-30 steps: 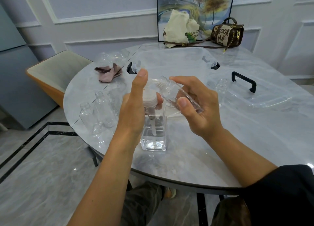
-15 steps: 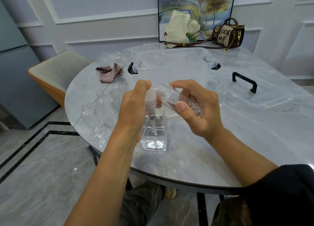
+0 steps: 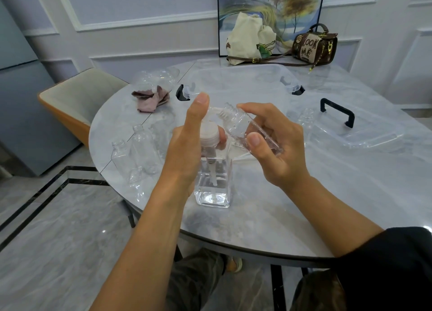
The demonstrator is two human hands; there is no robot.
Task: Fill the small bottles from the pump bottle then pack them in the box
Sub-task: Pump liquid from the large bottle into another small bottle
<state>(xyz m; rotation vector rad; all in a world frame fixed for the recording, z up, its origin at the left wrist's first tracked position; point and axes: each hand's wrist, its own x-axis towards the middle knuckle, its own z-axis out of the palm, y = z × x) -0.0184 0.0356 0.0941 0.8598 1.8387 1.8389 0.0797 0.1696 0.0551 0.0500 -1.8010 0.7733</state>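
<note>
1. Since half a second ago, the pump head (image 3: 208,114) is let back up and the left index finger is raised above it; the small bottle (image 3: 243,128) is kept at the spout.
2. Filling is judged to be under way: a little liquid and some droplets are seen in the tilted small bottle, which is far from full.
3. Several empty bottles (image 3: 140,147) are left standing on the counter (image 3: 304,205) to the left, and one more (image 3: 307,121) to the right, so most of the filling is judged still to be done.
4. Nothing is seen packed yet in the clear box (image 3: 236,81) behind the hands; its lid (image 3: 364,133), with a black handle, is laid to the right.
5. The left hand (image 3: 187,151) is wrapped around the neck of the pump bottle (image 3: 214,179), which is stood upright on the counter near the front edge; the grip is closed on it, index finger extended.
6. The right hand (image 3: 275,147) is held just beside, its grip closed on the small bottle, mouth tilted up-left against the spout.
</note>
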